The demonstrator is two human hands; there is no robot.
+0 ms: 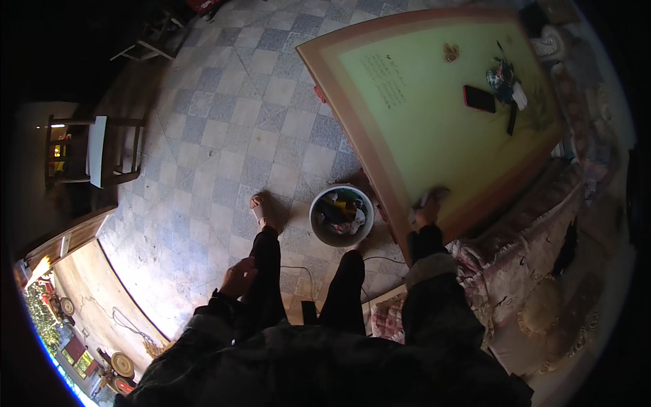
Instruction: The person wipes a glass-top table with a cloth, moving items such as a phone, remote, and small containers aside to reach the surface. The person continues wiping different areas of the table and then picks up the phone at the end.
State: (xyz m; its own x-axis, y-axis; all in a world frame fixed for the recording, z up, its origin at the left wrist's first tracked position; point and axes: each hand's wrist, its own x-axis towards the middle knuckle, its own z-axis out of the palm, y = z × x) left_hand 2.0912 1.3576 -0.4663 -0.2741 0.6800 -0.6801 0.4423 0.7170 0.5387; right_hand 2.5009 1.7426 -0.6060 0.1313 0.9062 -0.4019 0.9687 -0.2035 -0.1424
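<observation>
My right hand [427, 212] rests at the near corner of a low table [432, 142] with a printed top, its fingers on a dark greyish item [436, 195], perhaps a cloth, that is blurred. My left hand [239, 277] lies on my left thigh, its fingers partly curled, with nothing seen in it. Farther along the tabletop are a black phone with a red edge [479, 98] and a small cluster of mixed items [503, 84] beside it. Between my legs and the table stands a round bin [314, 231] with crumpled waste inside.
A sofa with a patterned cover [529, 244] runs along the table's right side. A wooden chair [96, 151] stands at the left on the tiled floor [229, 127]. A thin cable [385, 258] crosses the floor near my feet. Lower left, a doorway opens outside.
</observation>
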